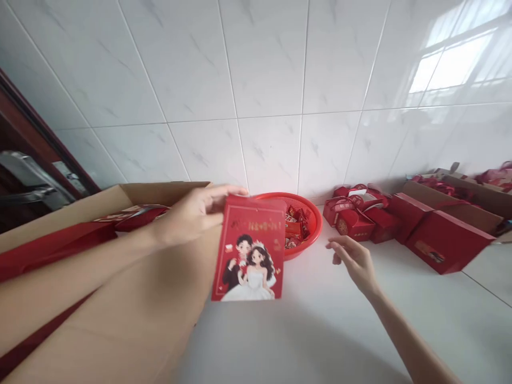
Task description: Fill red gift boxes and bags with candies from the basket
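Observation:
My left hand [196, 213] is closed on the upper left edge of a red paper gift bag [251, 256]. The bag's front carries a cartoon bride and groom under gold lettering, and it is held upright above the white counter. Behind it, partly covered, stands a red plastic basket [316, 226] of red-wrapped sweets [296, 229]. To the right of the basket is my right hand [354, 261], its fingers curled together with nothing seen in them. Below my left arm lies an open cardboard box [160, 298] with red paper items [136, 216] inside.
Several small red gift boxes [356, 218] are grouped against the tiled wall [268, 144]. Larger red bags [444, 240] stand on the right, next to another cardboard box [480, 208] with red items. A door handle [28, 194] shows at the far left.

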Demonstrator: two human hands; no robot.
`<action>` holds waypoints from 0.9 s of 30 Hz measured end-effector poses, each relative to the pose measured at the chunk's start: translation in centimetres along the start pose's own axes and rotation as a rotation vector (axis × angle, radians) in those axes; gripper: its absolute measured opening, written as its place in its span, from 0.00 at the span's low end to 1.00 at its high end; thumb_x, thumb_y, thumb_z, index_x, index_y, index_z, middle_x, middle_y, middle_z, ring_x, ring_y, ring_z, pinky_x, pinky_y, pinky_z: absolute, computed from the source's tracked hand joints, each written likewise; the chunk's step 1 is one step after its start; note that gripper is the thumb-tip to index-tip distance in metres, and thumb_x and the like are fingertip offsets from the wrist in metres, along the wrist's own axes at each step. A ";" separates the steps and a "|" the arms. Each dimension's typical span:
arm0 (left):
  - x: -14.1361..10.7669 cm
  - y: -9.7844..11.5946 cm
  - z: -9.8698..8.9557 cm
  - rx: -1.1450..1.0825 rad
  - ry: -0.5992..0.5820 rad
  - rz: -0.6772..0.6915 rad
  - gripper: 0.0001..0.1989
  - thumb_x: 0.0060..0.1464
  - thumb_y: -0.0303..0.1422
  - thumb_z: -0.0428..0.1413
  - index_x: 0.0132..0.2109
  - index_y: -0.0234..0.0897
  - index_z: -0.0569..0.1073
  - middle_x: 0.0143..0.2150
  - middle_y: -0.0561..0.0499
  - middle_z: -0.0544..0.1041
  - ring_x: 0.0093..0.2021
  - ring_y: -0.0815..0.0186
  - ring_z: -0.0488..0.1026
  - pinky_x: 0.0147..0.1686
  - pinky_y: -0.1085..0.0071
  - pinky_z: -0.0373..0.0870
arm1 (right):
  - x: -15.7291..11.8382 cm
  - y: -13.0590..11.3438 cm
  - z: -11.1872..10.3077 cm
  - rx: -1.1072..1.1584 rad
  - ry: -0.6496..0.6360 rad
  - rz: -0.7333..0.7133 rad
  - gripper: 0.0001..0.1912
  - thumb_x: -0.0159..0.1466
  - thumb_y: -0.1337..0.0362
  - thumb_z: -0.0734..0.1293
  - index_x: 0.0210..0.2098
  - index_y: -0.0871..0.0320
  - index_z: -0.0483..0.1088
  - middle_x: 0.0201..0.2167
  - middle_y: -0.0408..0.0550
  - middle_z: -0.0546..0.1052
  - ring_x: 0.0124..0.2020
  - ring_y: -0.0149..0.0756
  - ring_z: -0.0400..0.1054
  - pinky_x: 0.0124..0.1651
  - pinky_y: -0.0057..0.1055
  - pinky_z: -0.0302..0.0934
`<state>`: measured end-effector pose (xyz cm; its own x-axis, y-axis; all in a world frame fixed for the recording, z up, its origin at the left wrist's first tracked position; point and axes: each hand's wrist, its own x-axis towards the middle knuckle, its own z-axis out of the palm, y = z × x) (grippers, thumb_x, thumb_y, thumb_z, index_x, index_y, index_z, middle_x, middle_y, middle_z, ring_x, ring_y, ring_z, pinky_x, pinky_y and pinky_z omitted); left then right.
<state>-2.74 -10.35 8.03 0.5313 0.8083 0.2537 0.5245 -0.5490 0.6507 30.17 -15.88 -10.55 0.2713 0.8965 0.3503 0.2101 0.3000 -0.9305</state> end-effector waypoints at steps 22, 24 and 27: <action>-1.8 -2.4 10.0 0.047 -0.462 0.104 0.32 0.50 0.28 0.55 0.62 0.42 0.59 0.32 0.56 0.78 0.28 0.65 0.75 0.28 0.72 0.67 | -0.3 -4.9 7.9 0.056 -0.493 -0.183 0.15 0.65 0.56 0.69 0.48 0.56 0.70 0.41 0.49 0.77 0.40 0.38 0.74 0.45 0.36 0.70; -2.0 -2.4 10.2 -0.013 -0.522 0.106 0.35 0.49 0.29 0.57 0.64 0.42 0.57 0.32 0.57 0.78 0.29 0.63 0.76 0.29 0.71 0.68 | -0.5 -5.1 8.3 0.047 -0.542 -0.249 0.17 0.64 0.59 0.69 0.50 0.56 0.68 0.44 0.50 0.77 0.44 0.40 0.73 0.48 0.38 0.70; -2.2 -2.5 10.3 -0.083 -0.584 0.095 0.36 0.48 0.31 0.59 0.64 0.42 0.57 0.34 0.55 0.79 0.31 0.62 0.77 0.30 0.70 0.69 | -0.6 -4.9 8.5 0.003 -0.577 -0.314 0.21 0.62 0.61 0.71 0.54 0.54 0.67 0.47 0.51 0.77 0.47 0.42 0.72 0.50 0.40 0.69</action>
<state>1.59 -12.95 -1.50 0.8635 0.4930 -0.1063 0.4154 -0.5757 0.7043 21.04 -15.14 -7.15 -0.3504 0.7968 0.4923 0.1940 0.5759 -0.7941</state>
